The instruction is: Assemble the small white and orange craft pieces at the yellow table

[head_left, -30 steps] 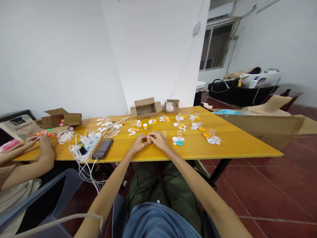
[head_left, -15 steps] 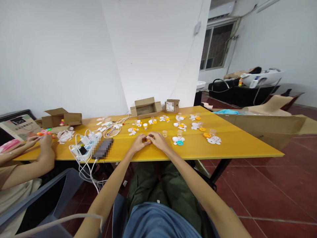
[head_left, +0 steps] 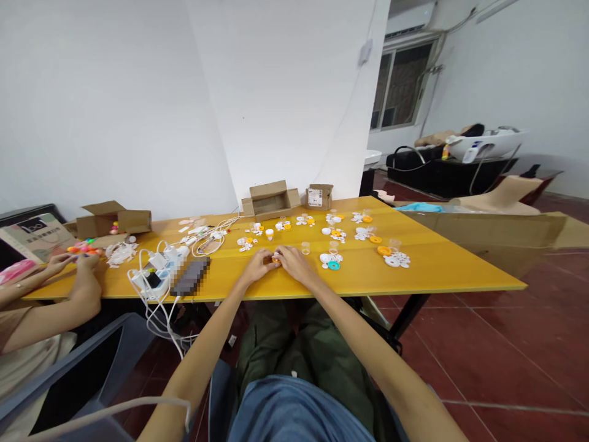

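Close to the table's front edge, my left hand (head_left: 258,265) and my right hand (head_left: 292,261) meet around a small orange and white plastic part (head_left: 275,258). Fingers of both hands are closed on it and hide most of its shape. To the right of my hands lies a group of white discs with a teal ring (head_left: 334,266). A clear plastic cup (head_left: 305,248) stands just beyond my right hand. Farther back, an orange and white piece (head_left: 269,234) stands upright on the yellow table (head_left: 294,287).
Several groups of white discs, orange rings (head_left: 384,251) and clear cups spread over the table's right half. Cardboard boxes (head_left: 271,202) stand by the wall. On the left are a power strip (head_left: 168,267) with cables, a blurred dark object (head_left: 191,276) and another person's hands (head_left: 85,261).
My hands stay together around the small part, with the right fingers shifting slightly. At the left, the other person's hand has moved a little.
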A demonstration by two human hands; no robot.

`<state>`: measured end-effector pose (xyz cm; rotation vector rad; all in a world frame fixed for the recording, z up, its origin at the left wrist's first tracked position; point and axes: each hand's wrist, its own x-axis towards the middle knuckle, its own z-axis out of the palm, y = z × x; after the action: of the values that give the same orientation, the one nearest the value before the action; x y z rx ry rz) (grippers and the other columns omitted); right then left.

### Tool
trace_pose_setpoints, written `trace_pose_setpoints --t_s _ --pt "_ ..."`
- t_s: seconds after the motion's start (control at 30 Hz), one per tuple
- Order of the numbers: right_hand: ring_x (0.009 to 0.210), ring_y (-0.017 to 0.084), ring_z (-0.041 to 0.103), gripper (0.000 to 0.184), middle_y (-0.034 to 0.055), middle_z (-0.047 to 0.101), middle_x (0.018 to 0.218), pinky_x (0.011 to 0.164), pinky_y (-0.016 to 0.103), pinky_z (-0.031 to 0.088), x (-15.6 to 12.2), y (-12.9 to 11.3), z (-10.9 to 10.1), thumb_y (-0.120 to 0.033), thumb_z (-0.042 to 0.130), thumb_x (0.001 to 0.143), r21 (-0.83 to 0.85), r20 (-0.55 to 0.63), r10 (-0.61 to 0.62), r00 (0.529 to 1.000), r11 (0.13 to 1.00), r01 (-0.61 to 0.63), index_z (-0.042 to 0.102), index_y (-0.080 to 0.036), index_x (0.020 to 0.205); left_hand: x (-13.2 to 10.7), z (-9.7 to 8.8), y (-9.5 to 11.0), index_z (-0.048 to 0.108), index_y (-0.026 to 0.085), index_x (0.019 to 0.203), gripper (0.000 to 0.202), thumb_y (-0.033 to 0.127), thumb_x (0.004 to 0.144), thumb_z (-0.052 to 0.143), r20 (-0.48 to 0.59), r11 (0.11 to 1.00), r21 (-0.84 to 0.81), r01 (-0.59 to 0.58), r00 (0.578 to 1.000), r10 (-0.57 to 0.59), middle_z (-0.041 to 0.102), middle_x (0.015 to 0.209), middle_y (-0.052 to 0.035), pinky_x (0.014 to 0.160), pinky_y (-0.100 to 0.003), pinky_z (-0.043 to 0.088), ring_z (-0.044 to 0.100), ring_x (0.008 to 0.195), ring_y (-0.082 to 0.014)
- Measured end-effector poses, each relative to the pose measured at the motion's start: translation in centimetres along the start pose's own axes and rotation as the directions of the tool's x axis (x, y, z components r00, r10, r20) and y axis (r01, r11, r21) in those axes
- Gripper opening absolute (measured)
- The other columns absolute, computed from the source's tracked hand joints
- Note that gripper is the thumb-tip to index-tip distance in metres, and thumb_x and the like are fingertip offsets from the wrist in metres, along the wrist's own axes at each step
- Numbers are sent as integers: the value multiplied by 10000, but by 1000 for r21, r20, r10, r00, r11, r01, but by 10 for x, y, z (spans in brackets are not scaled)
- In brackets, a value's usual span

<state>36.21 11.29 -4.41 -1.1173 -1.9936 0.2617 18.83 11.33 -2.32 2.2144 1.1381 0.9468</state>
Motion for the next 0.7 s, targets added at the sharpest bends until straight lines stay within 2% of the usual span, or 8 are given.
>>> trace_pose_setpoints --t_s 0.13,0.33,0.7 --pt "892 216 652 90 62 716 907 765 288 443 0 4 3 -248 577 970 -58 -2 6 1000 998 -6 655 -247 926 0 0 1 751 208 844 212 416 804 758 -2 1000 2 0 1000 0 687 893 -38 927 -368 499 621 908 -225" --pt "902 216 646 114 62 705 906 770 290 446 0 4 3 -210 558 967 -63 12 -37 999 997 38 666 -242 949 0 -1 1 749 216 833 181 396 821 745 15 999 -31 -41 999 41 697 885 -40 935 -380 496 615 919 -229" --pt "884 216 649 94 62 707 893 745 287 437 0 -3 -1 -218 580 957 -71 -10 5 1000 997 -6 656 -239 906 0 0 1 725 205 819 173 374 808 754 7 1000 -15 -8 1000 8 671 877 -35 926 -377 489 612 916 -226"
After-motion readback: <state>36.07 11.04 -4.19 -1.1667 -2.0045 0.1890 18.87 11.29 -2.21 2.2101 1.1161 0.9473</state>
